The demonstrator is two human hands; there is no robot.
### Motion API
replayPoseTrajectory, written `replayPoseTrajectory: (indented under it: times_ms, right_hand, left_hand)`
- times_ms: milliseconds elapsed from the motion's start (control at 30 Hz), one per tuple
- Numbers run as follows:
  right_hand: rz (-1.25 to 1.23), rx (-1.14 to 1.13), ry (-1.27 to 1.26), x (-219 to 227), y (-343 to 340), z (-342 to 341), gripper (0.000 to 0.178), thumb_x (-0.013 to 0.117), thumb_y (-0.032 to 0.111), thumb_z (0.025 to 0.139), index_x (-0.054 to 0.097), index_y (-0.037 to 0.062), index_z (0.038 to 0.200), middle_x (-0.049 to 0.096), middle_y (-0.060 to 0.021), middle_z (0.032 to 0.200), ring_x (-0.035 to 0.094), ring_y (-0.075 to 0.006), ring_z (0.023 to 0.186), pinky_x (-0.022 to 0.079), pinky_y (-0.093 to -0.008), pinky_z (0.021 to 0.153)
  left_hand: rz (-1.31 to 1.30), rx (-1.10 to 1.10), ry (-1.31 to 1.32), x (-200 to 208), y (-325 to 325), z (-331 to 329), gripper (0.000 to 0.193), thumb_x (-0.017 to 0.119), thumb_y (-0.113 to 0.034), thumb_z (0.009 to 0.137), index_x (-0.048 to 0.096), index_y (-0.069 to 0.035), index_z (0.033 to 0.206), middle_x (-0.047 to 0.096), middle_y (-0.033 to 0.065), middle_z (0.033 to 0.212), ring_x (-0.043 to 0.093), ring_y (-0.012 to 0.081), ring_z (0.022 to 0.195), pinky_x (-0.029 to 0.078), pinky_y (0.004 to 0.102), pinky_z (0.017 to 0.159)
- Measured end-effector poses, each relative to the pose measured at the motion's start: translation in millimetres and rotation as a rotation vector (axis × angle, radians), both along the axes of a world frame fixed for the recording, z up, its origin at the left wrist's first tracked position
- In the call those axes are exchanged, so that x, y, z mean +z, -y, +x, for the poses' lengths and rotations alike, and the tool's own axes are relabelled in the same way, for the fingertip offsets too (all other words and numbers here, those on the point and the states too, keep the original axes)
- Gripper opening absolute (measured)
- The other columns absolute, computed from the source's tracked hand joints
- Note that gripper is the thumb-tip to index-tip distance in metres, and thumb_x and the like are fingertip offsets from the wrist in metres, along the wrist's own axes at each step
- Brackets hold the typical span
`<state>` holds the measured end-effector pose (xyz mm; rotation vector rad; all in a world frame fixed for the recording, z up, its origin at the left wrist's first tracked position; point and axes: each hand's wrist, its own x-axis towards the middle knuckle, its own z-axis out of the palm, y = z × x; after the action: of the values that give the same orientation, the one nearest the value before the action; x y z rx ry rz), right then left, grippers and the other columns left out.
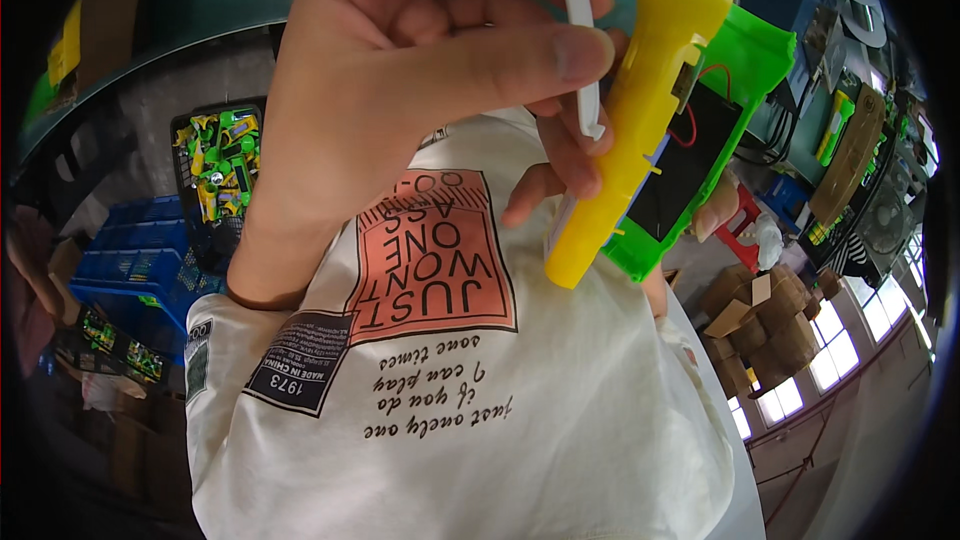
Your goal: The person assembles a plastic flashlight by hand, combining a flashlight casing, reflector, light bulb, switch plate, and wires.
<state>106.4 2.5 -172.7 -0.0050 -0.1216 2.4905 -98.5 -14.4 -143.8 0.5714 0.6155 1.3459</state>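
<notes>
Pinched between the thumb and fingers of my left hand (pixel 390 90) is a thin white plastic strip (pixel 580 30) with small hooked ends. It is held upright, close beside a yellow flashlight body (pixel 625 130) with a wide threaded head. My right hand (pixel 570 165) is closed round that body from behind, its fingers on the tube's left side. Against the body's right side lies a green plastic housing (pixel 768 45), tilted the same way. A black panel (pixel 685 165) sits inside the green part, and a red wire (pixel 692 128) loops out over it. Much of my right palm is hidden.
A black crate (pixel 178 145) of green and yellow flashlights stands at left, near stacked blue crates (pixel 130 260). Along the upper left runs a green worktop (pixel 200 0). At right are a red stool (pixel 738 240), cardboard boxes (pixel 775 330), a fan (pixel 888 212) and another flashlight (pixel 833 130).
</notes>
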Motion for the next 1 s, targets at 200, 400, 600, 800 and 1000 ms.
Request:
replayPoseTrajectory:
  times_ms: [200,400,600,800,1000]
  right_hand:
    - [0.002,-0.056,-0.056,-4,7,-3,0.072,0.060,0.035,0.087,0.030,0.0082,0.147,0.051,-0.0233,0.110,0.059,-0.0388,0.095,0.042,-0.0787,0.081]
    - [0.025,-0.069,-0.031,6,7,0,0.090,0.073,0.028,0.073,0.028,0.0089,0.148,0.051,-0.0237,0.110,0.058,-0.0392,0.096,0.043,-0.0772,0.083]
    - [0.085,-0.039,0.094,15,3,1,0.096,0.080,0.028,0.065,0.032,0.0068,0.146,0.054,-0.0230,0.104,0.060,-0.0383,0.092,0.048,-0.0740,0.076]
    - [0.048,-0.056,0.060,15,7,0,0.097,0.081,0.028,0.064,0.032,0.0067,0.146,0.054,-0.0230,0.105,0.060,-0.0376,0.087,0.048,-0.0728,0.077]
    - [0.067,-0.177,0.185,18,9,-7,0.106,0.074,0.024,0.049,0.030,-0.0017,0.142,0.054,-0.0250,0.106,0.061,-0.0368,0.089,0.049,-0.0651,0.085]
  left_hand:
    - [0.006,-0.023,-0.031,1,-1,6,0.040,0.065,-0.005,0.084,0.051,0.005,0.120,0.063,0.0190,0.113,0.065,0.0178,0.094,0.054,0.0303,0.080]
    - [0.015,-0.035,-0.060,4,-2,8,0.040,0.065,-0.005,0.084,0.051,0.005,0.120,0.063,0.0190,0.113,0.065,0.0181,0.094,0.054,0.0307,0.081]
    - [0.026,-0.035,-0.084,5,-3,8,0.040,0.065,-0.005,0.084,0.051,0.005,0.119,0.063,0.0191,0.113,0.065,0.0184,0.094,0.054,0.0310,0.081]
    - [0.029,-0.031,-0.095,3,-3,8,0.039,0.065,-0.005,0.084,0.051,0.005,0.119,0.063,0.0192,0.113,0.065,0.0187,0.095,0.054,0.0313,0.081]
    - [0.042,-0.041,-0.130,9,-6,6,0.039,0.065,-0.005,0.084,0.051,0.005,0.119,0.063,0.0192,0.113,0.065,0.0190,0.095,0.054,0.0317,0.082]
